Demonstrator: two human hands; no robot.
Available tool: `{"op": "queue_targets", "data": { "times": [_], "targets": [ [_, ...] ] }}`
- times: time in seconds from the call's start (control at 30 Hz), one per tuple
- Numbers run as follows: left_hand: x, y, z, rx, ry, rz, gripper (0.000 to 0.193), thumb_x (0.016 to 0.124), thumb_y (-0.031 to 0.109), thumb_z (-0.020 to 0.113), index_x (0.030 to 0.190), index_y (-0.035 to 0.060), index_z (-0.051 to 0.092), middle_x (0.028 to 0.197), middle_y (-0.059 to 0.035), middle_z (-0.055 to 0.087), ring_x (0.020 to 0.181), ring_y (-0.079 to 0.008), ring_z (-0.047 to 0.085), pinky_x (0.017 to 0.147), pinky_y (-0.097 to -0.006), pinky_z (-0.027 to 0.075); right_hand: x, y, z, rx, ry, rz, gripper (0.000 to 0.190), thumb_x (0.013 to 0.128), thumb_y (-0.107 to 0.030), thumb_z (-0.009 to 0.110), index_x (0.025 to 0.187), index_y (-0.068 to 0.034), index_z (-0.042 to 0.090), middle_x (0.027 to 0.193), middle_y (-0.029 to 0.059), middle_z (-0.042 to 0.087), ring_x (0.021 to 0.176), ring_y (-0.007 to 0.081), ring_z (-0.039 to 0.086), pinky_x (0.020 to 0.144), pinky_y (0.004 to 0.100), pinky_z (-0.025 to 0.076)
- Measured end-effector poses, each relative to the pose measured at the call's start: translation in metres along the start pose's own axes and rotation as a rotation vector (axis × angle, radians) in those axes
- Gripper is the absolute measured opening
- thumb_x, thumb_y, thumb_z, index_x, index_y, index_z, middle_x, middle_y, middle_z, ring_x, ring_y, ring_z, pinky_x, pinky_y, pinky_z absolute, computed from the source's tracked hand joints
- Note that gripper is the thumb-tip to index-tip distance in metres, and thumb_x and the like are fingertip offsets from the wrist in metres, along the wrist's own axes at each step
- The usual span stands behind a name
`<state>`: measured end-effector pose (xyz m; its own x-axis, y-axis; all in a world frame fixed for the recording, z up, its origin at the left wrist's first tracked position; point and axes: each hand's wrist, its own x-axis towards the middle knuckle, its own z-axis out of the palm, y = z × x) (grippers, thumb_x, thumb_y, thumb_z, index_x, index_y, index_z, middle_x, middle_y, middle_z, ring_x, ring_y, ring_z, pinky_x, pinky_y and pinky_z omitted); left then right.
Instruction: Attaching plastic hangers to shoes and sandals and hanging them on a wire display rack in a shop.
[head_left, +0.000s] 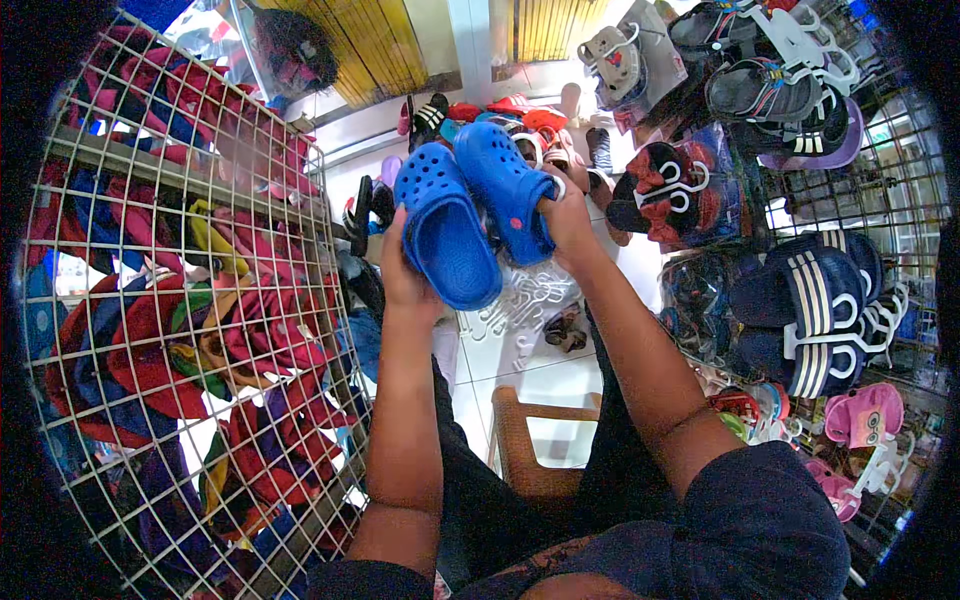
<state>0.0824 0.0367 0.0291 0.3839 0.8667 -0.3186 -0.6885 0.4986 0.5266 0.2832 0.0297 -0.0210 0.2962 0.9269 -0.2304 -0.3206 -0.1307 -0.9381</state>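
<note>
A pair of blue foam clogs is held up in front of me, side by side. My left hand (409, 266) grips the left clog (450, 225) by its outer side, with the opening and footbed turned toward me. The right clog (506, 191) is tilted, its heel end in my right hand (568, 221). A small white piece, perhaps part of a hanger, shows by my right fingers. Below the clogs, a heap of white plastic shoe hangers (517, 300) lies on the tiled floor (480, 379).
On my left stands a wire grid rack (195, 315) with colourful cloth goods behind it. Dark striped slides (810, 315) and bow-trimmed sandals (667, 187) hang at right. Loose footwear (544, 120) is piled ahead. A wooden stool (517, 442) stands between my legs.
</note>
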Motion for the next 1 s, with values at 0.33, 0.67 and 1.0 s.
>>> {"op": "queue_targets", "data": {
  "times": [0.33, 0.67, 1.0],
  "targets": [
    [-0.008, 0.005, 0.004, -0.039, -0.037, -0.013, 0.059, 0.089, 0.046, 0.05, 0.129, 0.002, 0.049, 0.116, -0.0172, 0.062, 0.096, -0.0308, 0.064, 0.084, -0.0447, 0.053, -0.001, -0.007, 0.001, 0.084, -0.06, -0.039, 0.052, 0.068, 0.012, 0.054, 0.117, -0.003, 0.059, 0.098, 0.003, 0.064, 0.088, 0.0115, 0.059, 0.082, 0.024, 0.045],
    [-0.013, -0.002, 0.004, 0.036, 0.104, 0.008, 0.055, 0.084, 0.042, 0.059, 0.124, 0.0047, 0.053, 0.116, -0.0152, 0.062, 0.1, -0.0314, 0.062, 0.089, -0.0464, 0.05, -0.011, -0.016, 0.006, -0.048, -0.207, -0.085, 0.054, 0.068, 0.006, 0.068, 0.12, -0.004, 0.056, 0.107, 0.0053, 0.064, 0.096, 0.013, 0.06, 0.089, 0.0269, 0.046],
    [-0.01, -0.005, -0.006, 0.059, -0.003, -0.01, 0.043, 0.09, 0.032, 0.057, 0.123, 0.004, 0.052, 0.113, -0.0124, 0.063, 0.097, -0.0262, 0.064, 0.086, -0.042, 0.052, -0.002, 0.003, 0.003, -0.239, -0.237, -0.202, 0.045, 0.07, 0.002, 0.065, 0.114, -0.005, 0.057, 0.1, 0.0056, 0.065, 0.093, 0.0139, 0.06, 0.086, 0.0285, 0.046]
  ]
}}
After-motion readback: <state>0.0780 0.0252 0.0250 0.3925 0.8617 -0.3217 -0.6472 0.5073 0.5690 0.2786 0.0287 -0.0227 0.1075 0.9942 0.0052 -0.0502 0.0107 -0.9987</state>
